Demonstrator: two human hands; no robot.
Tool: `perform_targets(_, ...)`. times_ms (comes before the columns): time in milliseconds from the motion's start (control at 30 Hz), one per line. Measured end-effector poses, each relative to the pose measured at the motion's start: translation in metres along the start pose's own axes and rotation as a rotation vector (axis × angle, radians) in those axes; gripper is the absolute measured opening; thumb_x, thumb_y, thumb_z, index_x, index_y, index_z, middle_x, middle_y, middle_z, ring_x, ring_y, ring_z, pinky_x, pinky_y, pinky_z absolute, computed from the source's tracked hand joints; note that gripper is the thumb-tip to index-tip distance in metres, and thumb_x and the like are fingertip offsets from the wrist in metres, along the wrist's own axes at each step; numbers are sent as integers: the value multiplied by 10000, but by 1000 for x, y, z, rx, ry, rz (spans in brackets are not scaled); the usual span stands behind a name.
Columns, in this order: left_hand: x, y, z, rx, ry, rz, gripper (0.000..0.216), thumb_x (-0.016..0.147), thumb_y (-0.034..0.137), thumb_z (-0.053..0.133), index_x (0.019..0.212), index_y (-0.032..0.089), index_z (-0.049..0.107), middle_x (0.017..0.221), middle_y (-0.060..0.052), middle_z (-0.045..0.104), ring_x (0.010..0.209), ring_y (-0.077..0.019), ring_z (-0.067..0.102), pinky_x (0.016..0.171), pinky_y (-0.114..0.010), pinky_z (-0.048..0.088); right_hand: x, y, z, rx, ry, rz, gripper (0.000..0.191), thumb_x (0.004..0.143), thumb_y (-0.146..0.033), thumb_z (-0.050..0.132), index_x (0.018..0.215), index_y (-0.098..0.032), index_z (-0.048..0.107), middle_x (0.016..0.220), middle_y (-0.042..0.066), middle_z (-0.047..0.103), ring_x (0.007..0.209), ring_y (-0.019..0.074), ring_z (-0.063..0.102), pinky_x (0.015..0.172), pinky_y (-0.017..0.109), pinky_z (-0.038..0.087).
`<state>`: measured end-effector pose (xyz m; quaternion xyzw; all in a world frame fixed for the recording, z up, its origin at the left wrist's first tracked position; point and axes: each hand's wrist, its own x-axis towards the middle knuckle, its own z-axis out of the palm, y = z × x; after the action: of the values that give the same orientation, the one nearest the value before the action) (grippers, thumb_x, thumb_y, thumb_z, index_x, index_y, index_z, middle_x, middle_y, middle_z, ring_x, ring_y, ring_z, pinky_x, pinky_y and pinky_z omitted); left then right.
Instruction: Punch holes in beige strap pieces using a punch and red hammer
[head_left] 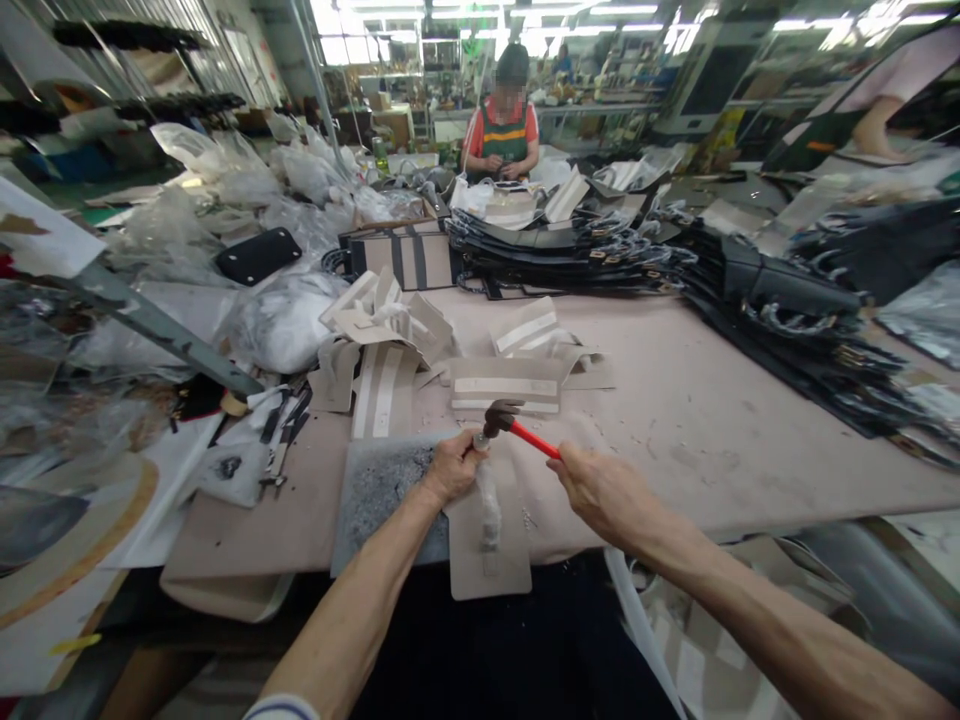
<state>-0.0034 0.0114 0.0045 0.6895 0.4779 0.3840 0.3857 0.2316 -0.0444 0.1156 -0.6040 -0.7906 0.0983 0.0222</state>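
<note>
My right hand (596, 488) grips the red handle of a claw hammer (534, 438). The hammer's dark head is right at the top of a small metal punch (481, 440), which my left hand (452, 467) pinches upright. Whether head and punch touch, I cannot tell. Below my left hand lies a beige panel (491, 570) with a strip of clear plastic (489, 510) along its middle, reaching over the table's front edge. Left of it, a grey, worn slab (375, 500) carries dark scraps. The punch's lower tip is hidden by my fingers.
More beige panels with pale strips (504, 384) lie just beyond my hands. Stacked black bag pieces (570, 255) line the back and right. Clear plastic bags (277, 315) heap up at left near a slanted metal bar (161, 330). A co-worker (504, 130) sits across the table.
</note>
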Motion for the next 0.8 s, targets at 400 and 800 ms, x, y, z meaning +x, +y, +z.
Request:
perform_targets(400,-1,-1,-1,-64,33,3,130,830,216,611,929,179,687,823,-10,696,760,-143,628,724,-226,478,-1,8,63,3,231,-47,380,943,-189,472,1317,-121,483,1323,203,519,1148,300,514,885,393,418)
perform_targets(800,23,15,-20,-548,632,-226,266,714,360,743,830,146,637,769,-26,710,703,-150,683,706,-271,555,11,-85,57,-202,97,-338,155,853,-82,456,942,-146,566,916,140,618,798,265,585,688,378,433)
